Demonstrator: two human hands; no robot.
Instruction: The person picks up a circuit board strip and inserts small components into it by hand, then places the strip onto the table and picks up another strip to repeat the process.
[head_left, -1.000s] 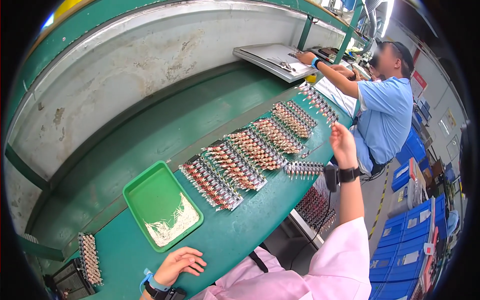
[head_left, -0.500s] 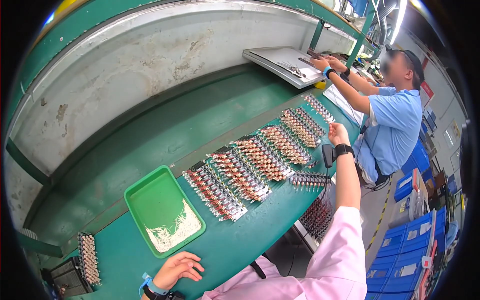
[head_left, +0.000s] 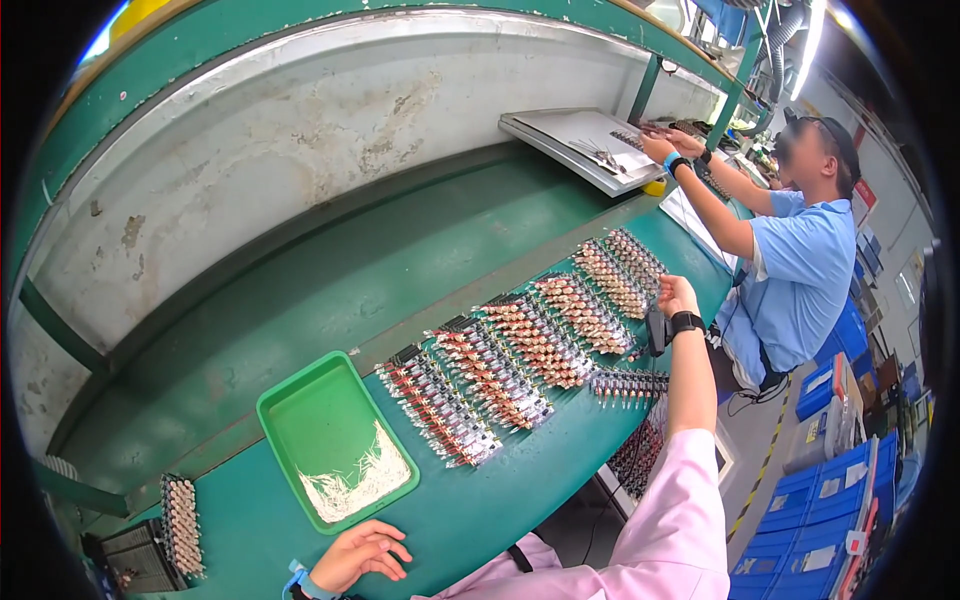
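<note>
My right hand point(head_left: 680, 296) reaches out to the far right end of the bench, its fingers curled and pinched at the near end of a circuit board strip point(head_left: 636, 258) in the last row. Strips with many small components lie in several slanted rows, among them the row nearest me point(head_left: 440, 405). My left hand point(head_left: 358, 556) rests near the bench's front edge, palm half up and fingers loosely apart, holding nothing. Just beyond it stands a green tray point(head_left: 310, 395) with thin white pieces point(head_left: 365, 480) heaped in its near corner.
One strip point(head_left: 628, 384) lies crosswise at the bench edge. A dark rack with another strip point(head_left: 181, 525) stands far left. A co-worker in a blue shirt point(head_left: 805, 275) sits at right, hands over a tilted white panel point(head_left: 560, 135). Blue bins point(head_left: 800, 530) are on the floor.
The strip at my right hand has come down and nearer, onto the last row. My left hand stays by the tray. The view has shifted a little.
</note>
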